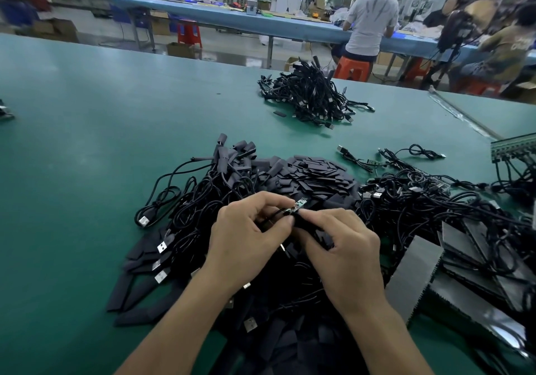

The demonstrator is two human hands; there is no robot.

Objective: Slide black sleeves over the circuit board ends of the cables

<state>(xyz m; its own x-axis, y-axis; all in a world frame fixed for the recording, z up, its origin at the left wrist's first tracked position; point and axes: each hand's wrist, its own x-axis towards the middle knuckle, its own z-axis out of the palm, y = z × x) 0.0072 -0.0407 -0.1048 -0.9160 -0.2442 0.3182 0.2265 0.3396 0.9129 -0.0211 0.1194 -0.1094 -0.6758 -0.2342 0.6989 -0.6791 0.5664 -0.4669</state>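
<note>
A small green circuit board on the end of a black cable sticks up between my two hands. My left hand pinches the cable just behind the board. My right hand pinches a black sleeve at the board's lower end; how far the sleeve is over the board I cannot tell. Below my hands lies a big heap of black USB cables. Behind it sits a mound of loose flat black sleeves.
The green table carries a second pile of finished-looking cables farther back. More tangled cables and grey flat packs lie on the right. Two people sit at a blue bench beyond the table's edge.
</note>
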